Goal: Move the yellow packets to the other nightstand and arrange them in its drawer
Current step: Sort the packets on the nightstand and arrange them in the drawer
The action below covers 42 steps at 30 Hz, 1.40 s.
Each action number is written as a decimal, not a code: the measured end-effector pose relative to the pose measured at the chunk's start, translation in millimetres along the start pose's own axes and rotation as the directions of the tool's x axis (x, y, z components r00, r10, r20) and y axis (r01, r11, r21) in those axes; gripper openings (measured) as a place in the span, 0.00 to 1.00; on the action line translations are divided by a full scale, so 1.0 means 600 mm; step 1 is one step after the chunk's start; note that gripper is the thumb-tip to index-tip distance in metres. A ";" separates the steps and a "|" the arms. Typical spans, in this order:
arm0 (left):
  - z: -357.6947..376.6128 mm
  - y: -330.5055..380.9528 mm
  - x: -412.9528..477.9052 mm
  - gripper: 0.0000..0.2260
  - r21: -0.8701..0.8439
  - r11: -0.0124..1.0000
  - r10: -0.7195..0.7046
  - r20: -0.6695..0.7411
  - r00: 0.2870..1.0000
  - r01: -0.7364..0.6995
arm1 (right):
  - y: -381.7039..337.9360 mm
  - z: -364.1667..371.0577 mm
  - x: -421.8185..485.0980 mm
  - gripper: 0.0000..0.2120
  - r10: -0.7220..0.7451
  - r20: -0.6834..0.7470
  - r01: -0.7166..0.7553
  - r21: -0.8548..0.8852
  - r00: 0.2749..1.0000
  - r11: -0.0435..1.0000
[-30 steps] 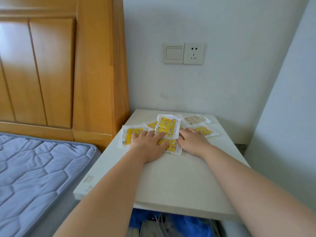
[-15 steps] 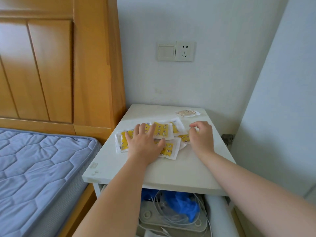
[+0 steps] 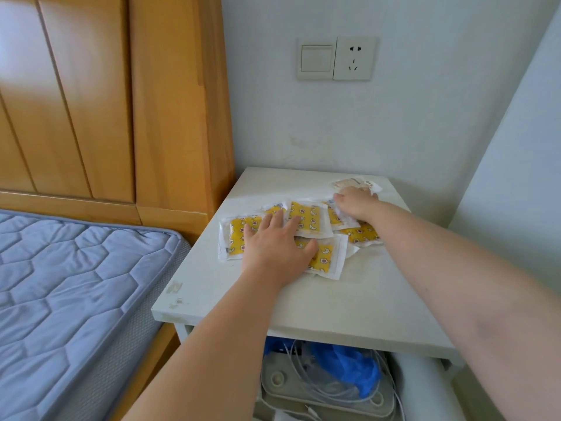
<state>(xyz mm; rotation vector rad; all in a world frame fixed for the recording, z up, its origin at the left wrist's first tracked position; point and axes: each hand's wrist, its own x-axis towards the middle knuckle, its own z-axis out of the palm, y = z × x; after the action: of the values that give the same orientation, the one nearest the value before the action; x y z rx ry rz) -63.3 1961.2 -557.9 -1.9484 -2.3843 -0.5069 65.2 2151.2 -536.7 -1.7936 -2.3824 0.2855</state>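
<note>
Several yellow packets (image 3: 306, 215) with white borders lie overlapping on top of the white nightstand (image 3: 334, 302). My left hand (image 3: 274, 247) rests flat on the left part of the pile, fingers spread, pressing the packets down. My right hand (image 3: 355, 203) lies on the far right packets, its fingers curled over a crinkled clear wrapper edge. One packet (image 3: 362, 233) shows beneath my right forearm. A beige packet (image 3: 352, 183) lies just beyond my right hand near the wall.
The nightstand's open lower space holds a blue bag (image 3: 349, 364), white cables (image 3: 306, 375) and a white device. A wooden headboard (image 3: 121, 101) and blue mattress (image 3: 66, 293) stand to the left. A switch and socket (image 3: 337, 58) sit on the wall; another wall closes the right.
My right hand has reached farther back toward the beige packet. My left hand stays on the pile. The view has come closer and lower.
</note>
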 end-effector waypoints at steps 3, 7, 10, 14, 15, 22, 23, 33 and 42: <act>0.000 0.000 0.000 0.29 -0.004 1.000 -0.004 0.009 1.000 0.004 | -0.005 -0.026 -0.021 0.20 -0.091 -0.310 0.165 0.223 0.946 0.961; -0.002 0.002 -0.003 0.27 -0.024 1.000 0.001 -0.020 1.000 -0.001 | -0.010 -0.100 -0.080 0.19 0.111 -0.667 0.341 0.508 0.737 0.791; -0.005 0.003 -0.005 0.25 -0.049 0.999 0.000 -0.049 0.999 -0.003 | 0.002 -0.118 -0.114 0.18 0.295 -0.650 0.314 0.652 0.700 0.690; -0.008 0.006 -0.008 0.23 -0.087 0.996 0.005 -0.068 0.998 -0.011 | 0.038 -0.075 -0.134 0.18 0.372 -0.367 0.164 0.864 0.853 0.476; -0.008 0.006 -0.009 0.22 -0.094 0.995 0.007 -0.077 0.997 -0.015 | 0.049 -0.065 -0.137 0.19 0.316 -0.337 0.127 0.835 0.887 0.535; -0.009 0.005 -0.007 0.21 -0.105 0.994 0.000 -0.097 0.995 -0.010 | 0.067 -0.067 -0.123 0.21 -0.223 -0.284 0.317 0.348 0.933 0.882; -0.009 0.006 -0.008 0.21 -0.105 0.994 -0.001 -0.095 0.996 -0.009 | 0.061 -0.066 -0.122 0.22 -0.249 -0.244 0.326 0.363 0.937 0.873; -0.007 0.005 -0.006 0.20 -0.105 0.994 0.003 -0.109 0.994 -0.014 | 0.044 -0.120 -0.126 0.40 -0.119 0.524 0.069 0.113 0.843 0.991; -0.005 0.003 -0.005 0.20 -0.110 0.994 0.006 -0.109 0.994 -0.018 | 0.048 -0.110 -0.133 0.18 0.027 0.390 0.027 -0.132 0.920 0.991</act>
<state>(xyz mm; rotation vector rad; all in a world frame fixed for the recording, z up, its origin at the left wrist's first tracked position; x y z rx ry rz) -61.7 1958.0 -555.3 -1.9212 -2.3239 -0.7404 129.3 2086.5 -479.5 -1.9516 -2.7269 0.5423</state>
